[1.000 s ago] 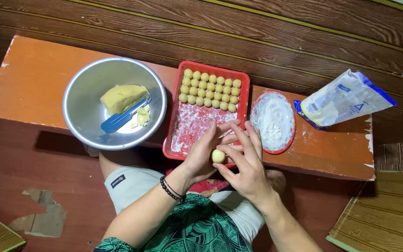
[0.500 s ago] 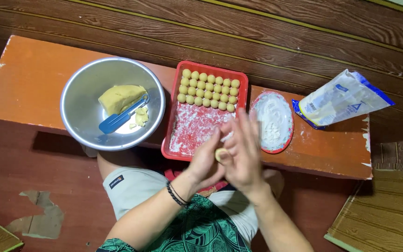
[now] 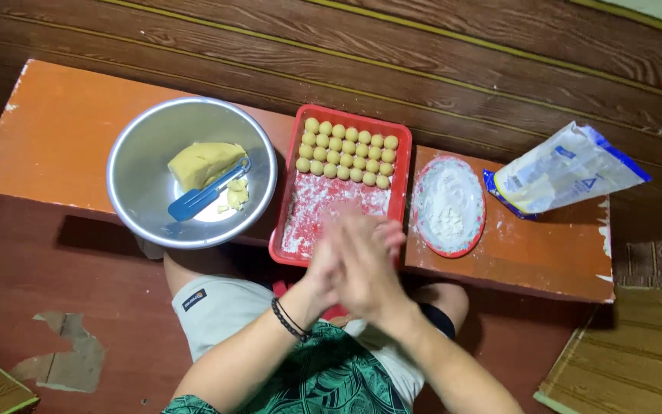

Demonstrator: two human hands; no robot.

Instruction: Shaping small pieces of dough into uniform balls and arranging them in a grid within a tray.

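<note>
Basically both hands, left hand (image 3: 329,264) and right hand (image 3: 365,264), pressed palm-to-palm near the red tray (image 3: 289,238); roll lightly and evenly, matching the balls (image 3: 346,153) far side.

A low orange bench (image 3: 55,146) with chipped paint spans in front of my hands. Beyond it runs a dark wooden plank wall (image 3: 423,54). Under me lies a reddish floor (image 3: 47,307), its coating peeling at my left, with pale wooden boards (image 3: 637,360) at my right.
</note>
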